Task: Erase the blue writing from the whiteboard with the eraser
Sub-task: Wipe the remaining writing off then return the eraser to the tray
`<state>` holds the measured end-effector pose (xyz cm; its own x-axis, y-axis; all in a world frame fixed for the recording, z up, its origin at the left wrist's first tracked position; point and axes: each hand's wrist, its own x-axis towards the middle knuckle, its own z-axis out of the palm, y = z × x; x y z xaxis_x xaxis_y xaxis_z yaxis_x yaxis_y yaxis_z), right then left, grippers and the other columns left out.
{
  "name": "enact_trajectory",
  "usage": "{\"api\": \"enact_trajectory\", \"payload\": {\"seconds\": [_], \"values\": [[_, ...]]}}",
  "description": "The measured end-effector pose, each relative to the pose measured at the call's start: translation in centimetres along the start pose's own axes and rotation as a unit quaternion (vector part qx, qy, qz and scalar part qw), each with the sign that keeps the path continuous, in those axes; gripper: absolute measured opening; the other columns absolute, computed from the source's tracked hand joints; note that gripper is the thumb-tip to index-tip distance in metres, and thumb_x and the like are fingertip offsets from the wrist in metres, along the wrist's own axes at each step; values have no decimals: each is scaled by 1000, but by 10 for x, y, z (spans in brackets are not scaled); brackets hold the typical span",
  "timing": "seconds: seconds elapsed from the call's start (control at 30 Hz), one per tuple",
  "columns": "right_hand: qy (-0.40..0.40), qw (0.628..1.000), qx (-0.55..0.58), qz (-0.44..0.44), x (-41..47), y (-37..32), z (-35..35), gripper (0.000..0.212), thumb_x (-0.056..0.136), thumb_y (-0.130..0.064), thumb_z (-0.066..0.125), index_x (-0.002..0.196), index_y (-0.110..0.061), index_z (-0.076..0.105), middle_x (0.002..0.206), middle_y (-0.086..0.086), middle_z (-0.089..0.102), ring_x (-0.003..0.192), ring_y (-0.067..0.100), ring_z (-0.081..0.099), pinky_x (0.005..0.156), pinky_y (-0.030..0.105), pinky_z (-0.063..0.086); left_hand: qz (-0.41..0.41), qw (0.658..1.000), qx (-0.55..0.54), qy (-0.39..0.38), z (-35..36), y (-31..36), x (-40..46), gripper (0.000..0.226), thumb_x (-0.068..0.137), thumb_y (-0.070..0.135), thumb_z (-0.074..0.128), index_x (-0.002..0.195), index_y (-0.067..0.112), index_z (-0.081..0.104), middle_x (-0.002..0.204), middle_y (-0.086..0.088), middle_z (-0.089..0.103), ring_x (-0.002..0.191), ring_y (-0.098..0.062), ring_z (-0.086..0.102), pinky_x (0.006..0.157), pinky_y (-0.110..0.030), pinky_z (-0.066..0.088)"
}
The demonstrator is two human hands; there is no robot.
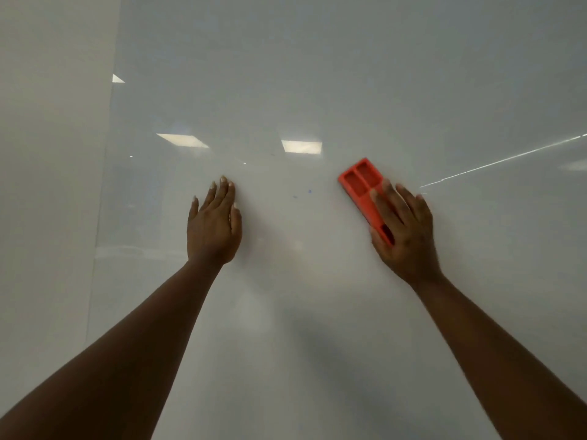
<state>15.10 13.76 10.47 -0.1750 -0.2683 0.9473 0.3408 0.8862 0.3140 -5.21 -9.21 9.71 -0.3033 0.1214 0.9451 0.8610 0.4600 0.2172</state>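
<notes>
The right hand (401, 230) is pressing a rectangular orange plastic eraser (365, 195) flat against the glossy white whiteboard (317, 74), fingers spread over the eraser's lower half and grasping it against the surface. The eraser is lying tilted, its upper end — with two recessed compartments showing — pointing up and to the left. The left hand (214, 222) is resting flat on the board well apart from it, fingers extended and close together, gripping nothing. Between the two hands, two faint blue specks of writing (301, 194) are showing on the board — small and blurred, nearer the eraser's height than the wrists. Bright rectangular ceiling-light reflections (301, 146) are shining on the board above the hands.
</notes>
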Motion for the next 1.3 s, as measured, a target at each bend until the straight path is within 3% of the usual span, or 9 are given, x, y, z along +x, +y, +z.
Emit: {"api": "enact_trajectory", "payload": {"seconds": [0.1,0.43,0.6,0.73,0.83,0.97,1.1,1.17,1.3], "values": [[28,998,27,51,21,-45,20,52,84,-18,57,134,-10,48,141,16,46,127,29,46,104,44,27,-3,1000,-9,9,1,-1,0,58,88,28,18,142,9,31,152,-7,27,142,-21,21,116,-42,14],[-119,970,89,-194,-55,-132,56,61,77,-14,65,135,-17,46,141,6,48,124,27,49,103,47,38,-5,1000,-5,21,1,1,-1,57,89,28,21,141,9,34,151,-8,30,140,-21,25,114,-45,19],[-218,912,33,-344,-108,-129,55,65,79,-31,60,140,-24,38,147,-5,40,135,18,36,110,40,30,8,1000,24,2,6,6,-8,60,89,29,21,144,7,20,154,-10,19,143,-22,15,116,-45,13],[-239,859,-31,-451,-119,-100,44,64,81,-43,56,140,-33,36,147,-13,37,137,12,32,113,38,27,23,1000,10,-13,8,21,-3,62,89,30,19,145,7,14,155,-10,15,144,-21,11,117,-43,9],[-229,851,-35,-471,-117,-75,34,63,79,-47,58,138,-37,38,145,-15,40,134,10,37,112,35,30,35,999,14,-28,11,30,1,63,88,33,17,146,8,11,156,-9,10,144,-20,7,117,-43,5],[-149,931,61,-328,-103,-31,15,64,66,-36,75,126,-30,55,132,-1,50,119,19,50,99,40,45,34,998,20,-41,14,35,9,67,86,36,15,147,9,4,157,-7,1,144,-17,1,117,-42,0],[-59,980,58,-180,-85,11,-5,40,93,-33,44,132,-22,43,124,10,39,114,27,44,99,41,39,29,999,15,-37,16,37,10,71,86,42,14,146,8,-2,157,-7,-5,141,-13,-9,117,-42,-1],[-12,995,56,-80,-76,29,-14,40,97,-37,35,135,-26,37,121,13,38,108,31,44,95,39,38,27,999,25,-32,17,39,11,80,82,54,9,145,8,-6,155,-5,-12,140,-12,-14,117,-42,-3],[106,986,45,118,-55,51,-21,53,83,-29,52,133,-13,43,118,16,38,102,37,47,86,48,49,-1,997,48,-54,17,42,15,116,67,86,15,143,4,-17,149,-7,-28,139,-17,-24,115,-42,-8]]}}
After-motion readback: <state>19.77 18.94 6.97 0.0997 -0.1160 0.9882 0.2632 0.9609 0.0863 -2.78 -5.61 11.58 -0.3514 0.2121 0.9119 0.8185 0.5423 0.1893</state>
